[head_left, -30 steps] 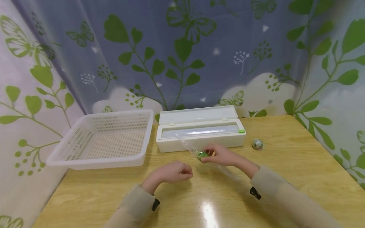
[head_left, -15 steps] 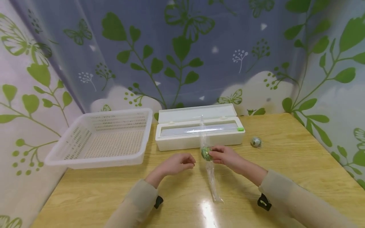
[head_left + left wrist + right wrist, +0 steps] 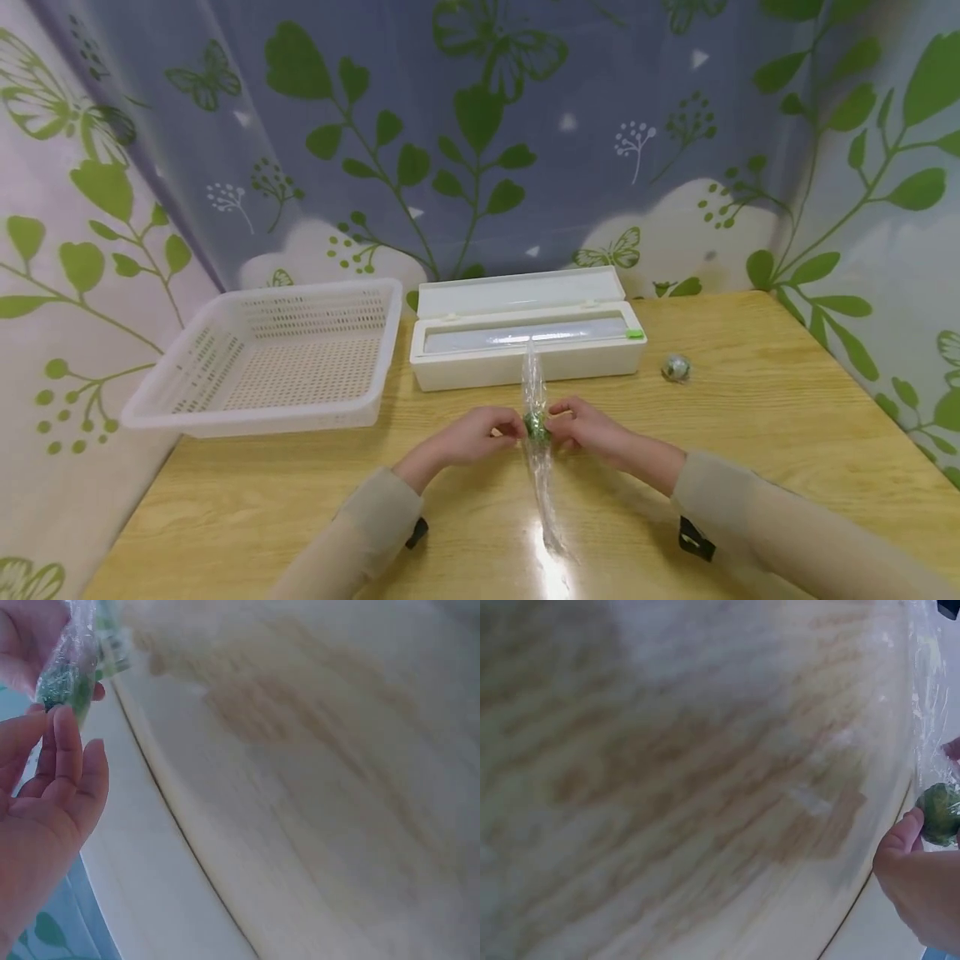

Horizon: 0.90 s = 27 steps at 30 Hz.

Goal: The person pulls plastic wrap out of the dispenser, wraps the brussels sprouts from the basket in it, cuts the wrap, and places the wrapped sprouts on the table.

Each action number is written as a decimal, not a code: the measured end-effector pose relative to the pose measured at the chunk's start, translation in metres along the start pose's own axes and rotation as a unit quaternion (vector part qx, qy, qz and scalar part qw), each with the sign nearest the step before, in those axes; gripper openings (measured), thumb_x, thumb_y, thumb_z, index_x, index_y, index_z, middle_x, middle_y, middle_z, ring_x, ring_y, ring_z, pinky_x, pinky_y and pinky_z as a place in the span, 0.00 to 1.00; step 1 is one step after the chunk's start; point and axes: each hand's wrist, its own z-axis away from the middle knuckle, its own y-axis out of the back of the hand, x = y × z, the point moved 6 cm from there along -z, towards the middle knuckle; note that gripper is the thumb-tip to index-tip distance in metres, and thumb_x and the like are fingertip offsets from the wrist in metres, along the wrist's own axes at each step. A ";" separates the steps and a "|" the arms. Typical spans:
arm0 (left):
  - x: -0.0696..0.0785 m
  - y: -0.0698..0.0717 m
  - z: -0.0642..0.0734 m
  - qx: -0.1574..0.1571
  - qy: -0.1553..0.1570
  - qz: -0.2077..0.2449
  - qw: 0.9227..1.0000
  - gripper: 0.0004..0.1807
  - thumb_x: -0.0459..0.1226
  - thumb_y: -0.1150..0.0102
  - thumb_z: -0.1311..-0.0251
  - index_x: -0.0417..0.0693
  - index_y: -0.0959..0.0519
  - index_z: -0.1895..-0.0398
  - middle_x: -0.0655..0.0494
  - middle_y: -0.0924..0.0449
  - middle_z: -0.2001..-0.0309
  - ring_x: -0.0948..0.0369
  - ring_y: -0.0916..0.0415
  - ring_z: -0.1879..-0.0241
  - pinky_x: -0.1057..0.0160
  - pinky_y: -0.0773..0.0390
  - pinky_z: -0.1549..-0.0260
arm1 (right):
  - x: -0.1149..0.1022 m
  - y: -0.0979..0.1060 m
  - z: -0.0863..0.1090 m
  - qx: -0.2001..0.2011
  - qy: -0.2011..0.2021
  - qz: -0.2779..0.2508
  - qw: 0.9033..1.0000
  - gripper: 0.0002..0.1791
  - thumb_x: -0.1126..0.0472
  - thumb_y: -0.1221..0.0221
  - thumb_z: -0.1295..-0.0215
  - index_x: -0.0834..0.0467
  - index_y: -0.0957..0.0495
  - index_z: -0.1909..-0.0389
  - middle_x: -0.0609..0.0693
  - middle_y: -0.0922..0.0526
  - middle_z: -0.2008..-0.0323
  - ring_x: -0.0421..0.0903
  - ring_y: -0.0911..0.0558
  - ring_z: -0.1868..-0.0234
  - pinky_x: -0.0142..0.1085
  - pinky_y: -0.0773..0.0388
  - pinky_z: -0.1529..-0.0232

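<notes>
Between the two hands is a small round green thing (image 3: 537, 427) wrapped in clear cling film (image 3: 534, 375). The film trails from it in long twisted ends, one toward the white box and one toward the near edge. My right hand (image 3: 588, 432) holds the wrapped green thing from the right, its thumb against the green surface (image 3: 939, 814) in the right wrist view. From the left, my left hand (image 3: 480, 433) pinches at its side; thumb and index fingertips meet right at the wrapping in the left wrist view.
Behind the hands stands a long white cling film box (image 3: 525, 371), lid raised, film roll (image 3: 525, 334) inside. At the left is a white plastic basket (image 3: 285, 418). A second small wrapped ball (image 3: 677, 367) lies right of the box on the wooden table (image 3: 750, 417).
The wrapped green thing has turned so its film ends run front to back, and it has come slightly nearer. My left hand has moved right and reached its side.
</notes>
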 end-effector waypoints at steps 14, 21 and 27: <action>0.001 -0.010 -0.013 -0.017 -0.007 -0.103 0.994 0.18 0.20 0.51 0.49 0.37 0.25 0.54 0.49 0.26 0.58 0.57 0.29 0.56 0.69 0.31 0.55 | -0.003 0.011 -0.007 0.029 0.035 0.158 0.986 0.12 0.62 0.44 0.42 0.67 0.34 0.65 0.54 0.26 0.73 0.43 0.26 0.76 0.33 0.28 0.76; 0.003 -0.006 -0.024 -0.026 -0.004 -0.118 0.993 0.24 0.18 0.55 0.52 0.35 0.29 0.49 0.46 0.28 0.56 0.55 0.29 0.56 0.67 0.30 0.56 | -0.031 0.014 0.000 0.005 0.267 0.367 0.891 0.07 0.76 0.46 0.50 0.63 0.26 0.71 0.50 0.25 0.74 0.45 0.27 0.71 0.35 0.28 0.70; -0.003 -0.004 -0.031 -0.032 0.044 -0.113 0.992 0.27 0.18 0.52 0.53 0.38 0.30 0.46 0.50 0.31 0.54 0.56 0.31 0.53 0.67 0.31 0.55 | -0.032 0.008 0.002 -0.056 0.325 0.443 0.833 0.15 0.77 0.41 0.54 0.60 0.24 0.64 0.49 0.24 0.65 0.47 0.24 0.63 0.37 0.26 0.64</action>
